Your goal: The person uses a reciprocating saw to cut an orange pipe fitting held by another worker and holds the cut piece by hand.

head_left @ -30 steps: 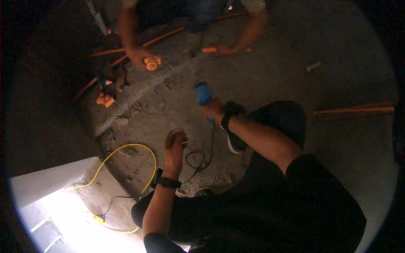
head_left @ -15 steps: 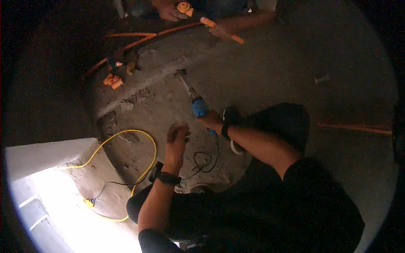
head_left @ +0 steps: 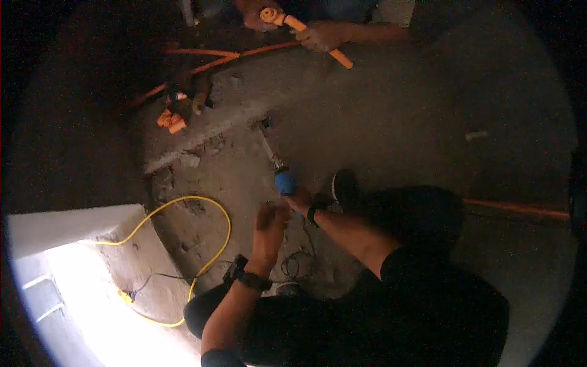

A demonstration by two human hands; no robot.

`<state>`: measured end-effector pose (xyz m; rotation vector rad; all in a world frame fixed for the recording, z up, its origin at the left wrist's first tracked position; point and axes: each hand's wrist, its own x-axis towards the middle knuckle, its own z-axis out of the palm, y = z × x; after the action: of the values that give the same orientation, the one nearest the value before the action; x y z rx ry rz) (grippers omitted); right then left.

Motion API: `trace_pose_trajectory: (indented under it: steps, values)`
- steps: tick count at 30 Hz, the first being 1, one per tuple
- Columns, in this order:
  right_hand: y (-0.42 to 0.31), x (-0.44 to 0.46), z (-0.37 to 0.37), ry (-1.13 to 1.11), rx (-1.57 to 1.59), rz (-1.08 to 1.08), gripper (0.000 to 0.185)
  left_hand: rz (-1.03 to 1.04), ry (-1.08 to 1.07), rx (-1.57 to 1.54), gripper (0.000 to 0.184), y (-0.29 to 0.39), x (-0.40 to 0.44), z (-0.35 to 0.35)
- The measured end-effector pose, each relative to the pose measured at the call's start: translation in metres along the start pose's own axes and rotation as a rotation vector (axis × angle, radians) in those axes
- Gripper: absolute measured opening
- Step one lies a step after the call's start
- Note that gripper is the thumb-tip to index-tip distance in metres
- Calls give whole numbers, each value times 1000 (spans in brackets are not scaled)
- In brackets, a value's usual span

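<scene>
My right hand (head_left: pixel 300 200) is wrapped round the blue handle of a pipe welding iron (head_left: pixel 285 182). Its long metal front slants up and away, and a dark tip lies close to the ledge of rough concrete. My left hand (head_left: pixel 269 221) is just left of the handle, its fingers smeared by motion, so I cannot tell whether they touch the tool. At the top, a co-worker's hands (head_left: pixel 318 37) hold an orange fitting (head_left: pixel 271 16) and an orange pipe (head_left: pixel 340 59).
Orange pipes (head_left: pixel 214 63) run along the far side, with orange fittings (head_left: pixel 172 121) beside them. A yellow cable (head_left: pixel 229 229) loops at the left, and a black cord (head_left: pixel 290 263) curls below my hands. Another orange pipe (head_left: pixel 520 208) lies at the right.
My right hand and the welding iron have come lower in view, and my left hand has moved right, closer to the handle. The co-worker's hands have brought the pipe and fitting together.
</scene>
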<state>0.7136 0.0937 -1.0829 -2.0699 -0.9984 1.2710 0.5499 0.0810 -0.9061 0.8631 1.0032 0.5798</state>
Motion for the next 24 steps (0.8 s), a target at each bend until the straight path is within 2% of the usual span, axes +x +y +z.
trace_pose_trajectory:
  steps: [2,4,6,7,9,10,12,13,15,16,18,22,24]
  values:
    - [-18,-13,-8,-16,66,-58,26,-11,38,-99,32,1,-5,3]
    - [-13,-14,-3,-40,133,-117,26,-8,-3,-62,32,2,-4,1]
    - [22,9,11,-46,719,-134,32,-7,-44,-26,32,5,0,2]
    - [19,9,7,-42,723,-141,32,-41,-6,-19,32,5,0,4]
    - [23,10,4,307,-273,-627,37,-75,28,-6,32,5,1,6]
    - [33,16,9,314,-269,-625,37,-77,19,-7,31,5,1,6]
    - [84,46,30,464,-266,-512,37,-82,5,-5,30,1,2,6]
    - [83,45,28,470,-267,-509,37,-70,6,10,30,-3,3,5]
    - [70,34,20,114,-117,-263,36,-60,2,25,30,-5,4,5]
    - [57,23,6,116,-126,-256,36,-63,-9,26,31,1,3,10]
    - [15,1,-15,-112,-23,-103,34,-60,-15,36,31,3,3,11]
    - [-7,-10,-19,-155,-2,-81,34,-32,-10,40,30,5,3,13]
    - [-23,-21,-23,7,203,-340,36,-35,-17,53,29,8,3,14]
